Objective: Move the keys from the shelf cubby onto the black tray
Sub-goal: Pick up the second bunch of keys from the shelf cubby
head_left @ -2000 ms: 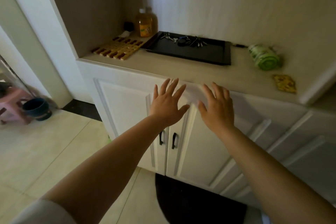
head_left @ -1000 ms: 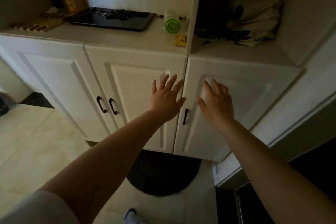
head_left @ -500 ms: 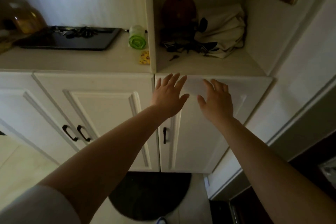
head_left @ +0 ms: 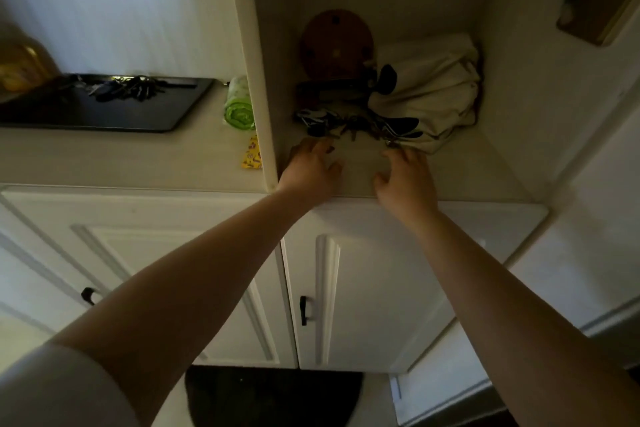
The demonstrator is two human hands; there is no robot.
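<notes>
A dark tangle of keys (head_left: 349,125) lies on the floor of the shelf cubby (head_left: 467,170), in front of a brown round object and a cream cloth bag. Both hands reach into the cubby. My left hand (head_left: 311,166) has its fingers spread, fingertips touching the left end of the keys. My right hand (head_left: 405,173) is also spread, fingertips at the right end near the bag's edge. Neither hand holds anything. The black tray (head_left: 114,114) sits on the counter to the left, with another bunch of keys (head_left: 124,88) on it.
A green roll (head_left: 239,104) and a small yellow packet (head_left: 252,156) lie on the counter between tray and cubby divider (head_left: 252,62). A cream cloth bag (head_left: 433,90) and brown round object (head_left: 336,45) fill the cubby's back. An amber bottle (head_left: 20,66) stands far left. White cabinet doors are below.
My view swung right from the tray to the cubby. Both hands moved up and forward from in front of the cabinet doors into the cubby, reaching the keys.
</notes>
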